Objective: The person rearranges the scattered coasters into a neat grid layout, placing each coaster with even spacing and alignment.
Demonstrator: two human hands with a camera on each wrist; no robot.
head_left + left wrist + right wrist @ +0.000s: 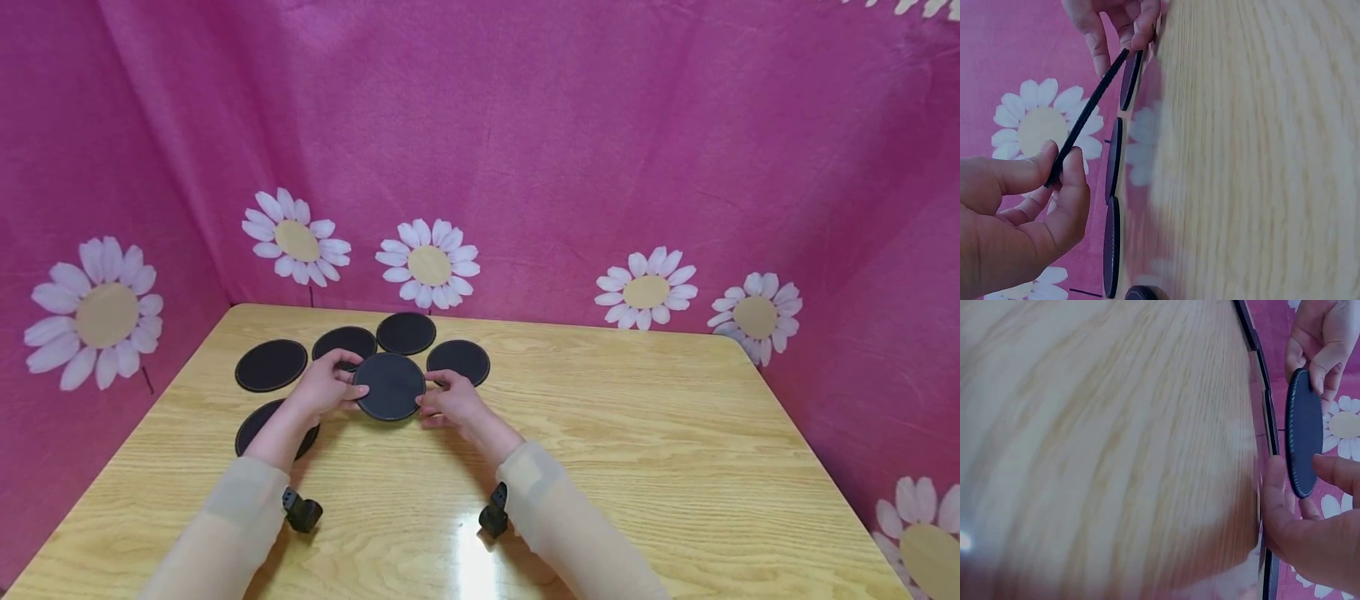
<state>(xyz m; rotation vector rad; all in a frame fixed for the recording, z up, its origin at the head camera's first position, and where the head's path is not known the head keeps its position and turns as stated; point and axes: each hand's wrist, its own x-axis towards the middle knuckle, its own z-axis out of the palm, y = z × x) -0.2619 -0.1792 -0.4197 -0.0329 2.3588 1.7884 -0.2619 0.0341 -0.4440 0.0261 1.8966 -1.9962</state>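
Note:
A round black coaster (390, 387) with stitching along its edge is held up over the table between both hands. My left hand (327, 385) pinches its left edge, thumb on the upper face and fingers beneath. On the opposite edge, my right hand (454, 403) grips it between thumb and fingers. Seen edge-on in the left wrist view, the coaster (1088, 115) is tilted and clear of the wood. The right wrist view shows the stitched rim of the coaster (1305, 434) with a hand at each end.
Several like coasters lie flat around the hands: one at far left (272, 365), one at the back (406, 332), one behind the right hand (459, 362), one under the left forearm (258, 425). The wooden table (600, 433) meets a pink flowered cloth (525, 167) behind.

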